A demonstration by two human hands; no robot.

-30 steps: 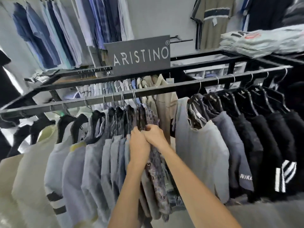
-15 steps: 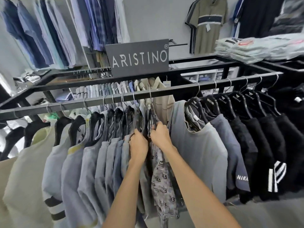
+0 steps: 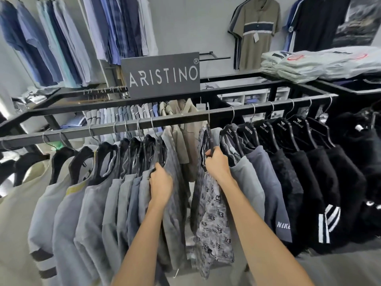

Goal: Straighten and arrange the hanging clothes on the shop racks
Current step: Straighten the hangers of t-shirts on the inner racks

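Observation:
A black rail [image 3: 177,118] carries a row of hanging shirts on black hangers. My left hand [image 3: 160,182] grips the shoulder of a grey shirt [image 3: 175,203] at the right end of a tight grey bunch. My right hand [image 3: 216,164] holds the hanger of a patterned grey shirt [image 3: 212,219] printed with dark logos. A gap lies open between these two garments, showing beige shirts [image 3: 185,137] on the rail behind. Right of the patterned shirt hang a pale grey tee [image 3: 247,182], a blue-grey shirt [image 3: 274,193] and several black garments [image 3: 321,182].
An ARISTINO sign [image 3: 162,75] stands on the rack top. Folded pale shirts [image 3: 309,62] are stacked on the shelf at right. Blue shirts [image 3: 61,38] and an olive polo [image 3: 257,32] hang on the back wall. Cream and grey tops [image 3: 41,203] fill the rail's left end.
My hands were together at the middle of the rail and have moved apart. The patterned shirt has slid right with my right hand, opening a gap beside the grey bunch.

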